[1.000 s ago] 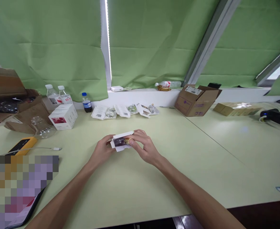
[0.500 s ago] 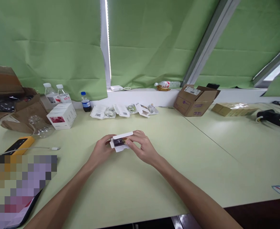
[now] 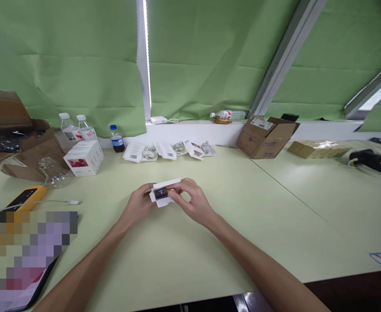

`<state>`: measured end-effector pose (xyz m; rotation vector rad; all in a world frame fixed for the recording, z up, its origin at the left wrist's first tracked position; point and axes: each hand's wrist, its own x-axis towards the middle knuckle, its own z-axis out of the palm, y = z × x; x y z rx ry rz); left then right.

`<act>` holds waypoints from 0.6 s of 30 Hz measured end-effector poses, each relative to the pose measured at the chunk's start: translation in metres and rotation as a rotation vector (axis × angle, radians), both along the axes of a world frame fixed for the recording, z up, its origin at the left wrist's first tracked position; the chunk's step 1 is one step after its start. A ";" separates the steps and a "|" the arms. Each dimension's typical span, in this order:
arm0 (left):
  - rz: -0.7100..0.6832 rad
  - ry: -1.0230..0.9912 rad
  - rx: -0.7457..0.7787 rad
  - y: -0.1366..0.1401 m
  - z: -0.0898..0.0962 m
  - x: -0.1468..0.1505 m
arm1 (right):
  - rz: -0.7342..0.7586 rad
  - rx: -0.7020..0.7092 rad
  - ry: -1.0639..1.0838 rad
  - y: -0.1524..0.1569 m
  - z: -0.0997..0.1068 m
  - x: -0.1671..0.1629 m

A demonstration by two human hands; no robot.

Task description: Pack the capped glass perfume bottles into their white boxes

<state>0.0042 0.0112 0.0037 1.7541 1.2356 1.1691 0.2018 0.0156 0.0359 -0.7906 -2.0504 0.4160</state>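
Note:
A small white carton [image 3: 167,184] with its flaps spread lies in front of me at mid-table height of the view. My left hand [image 3: 140,203] is closed around the carton's left end, its fingertips partly hidden behind it. Inside sits a small dark bottle [image 3: 161,193] with a gold-coloured top, lying on its side. My right hand [image 3: 193,199] pinches the gold top between thumb and fingers, covering most of it. Whether the bottle is fully seated in the carton I cannot tell.
Opened white packs [image 3: 166,151] with round items line the wall. White boxes [image 3: 84,160] and a dark-drink bottle [image 3: 117,141] stand left of them. A cardboard box [image 3: 263,141] is at back right, a tape dispenser [image 3: 374,160] at far right, a yellow device [image 3: 37,193] at left.
My right thumb and fingers have shifted slightly left with the gold top, and the dark bottle sits a little further left in the carton. My left hand stays put.

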 end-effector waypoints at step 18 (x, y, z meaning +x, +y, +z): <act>-0.007 0.022 -0.004 0.001 -0.001 0.000 | -0.041 0.028 0.047 0.003 -0.007 -0.003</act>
